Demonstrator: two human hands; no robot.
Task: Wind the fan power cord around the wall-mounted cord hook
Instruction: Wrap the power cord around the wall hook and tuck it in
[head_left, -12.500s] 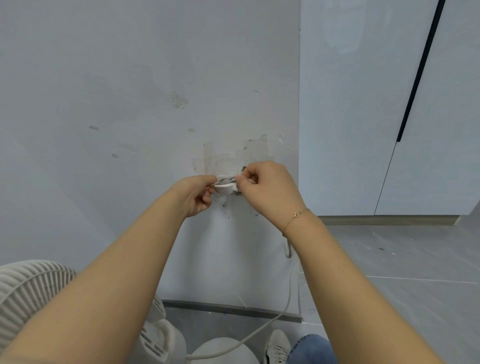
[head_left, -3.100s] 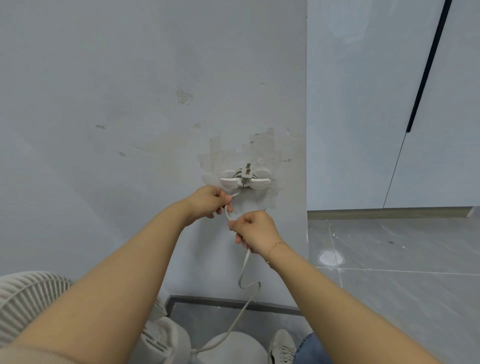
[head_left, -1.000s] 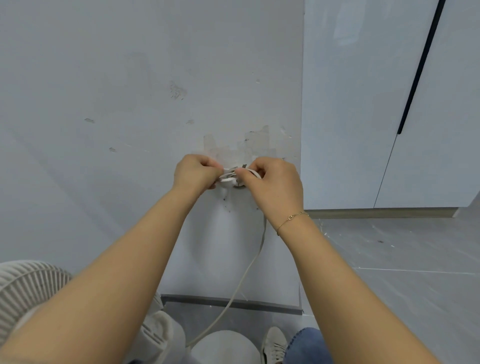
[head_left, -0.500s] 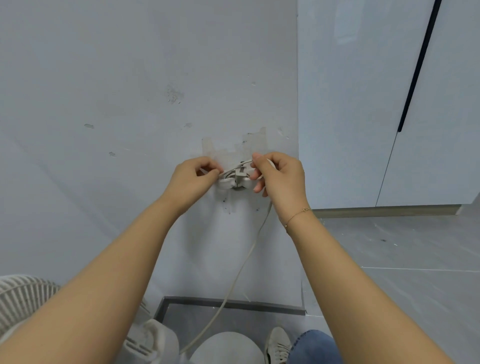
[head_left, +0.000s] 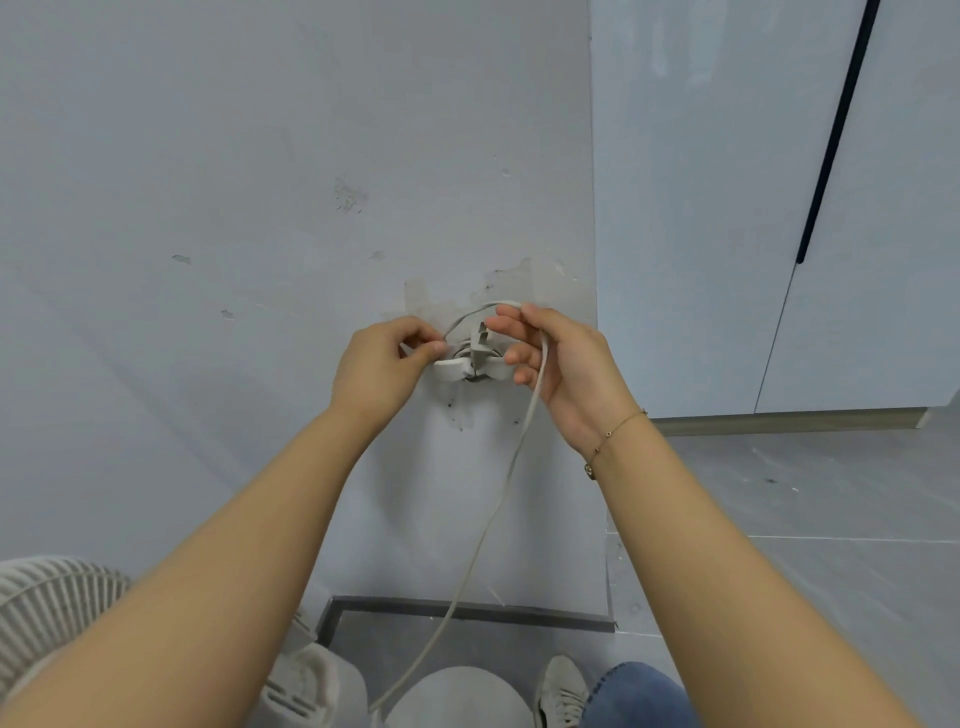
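Cord (head_left: 498, 499): pale grey; runs up from the fan base at the bottom edge, crosses the right palm, arcs over the top of the hook and comes down to the left fingers.
Hook (head_left: 470, 364): white, two flat wings spread left and right, a grey upright tab at the centre; fixed to the wall (head_left: 208, 208) near its right edge, on a patch of torn tape (head_left: 441, 301). Turns of cord sit behind the wings; how many, cannot tell.
Left hand (head_left: 382, 366): fingers curled together, thumb and forefinger pinching the cord just beside the left wing.
Right hand (head_left: 563, 364): palm turned toward the camera, thumb and forefinger clamped on the cord above the tab; other fingers loosely bent, close to the right wing.
Bracelet (head_left: 613, 439): thin chain on the right wrist.
Fan (head_left: 57, 597): ribbed grille at lower left, round base (head_left: 457, 696) below the hook.
Floor (head_left: 805, 519): grey tiles; a shoe (head_left: 558, 688) and denim knee (head_left: 634, 693) at the bottom edge.
Cabinet (head_left: 727, 208): white doors to the right, dark vertical handle strip.
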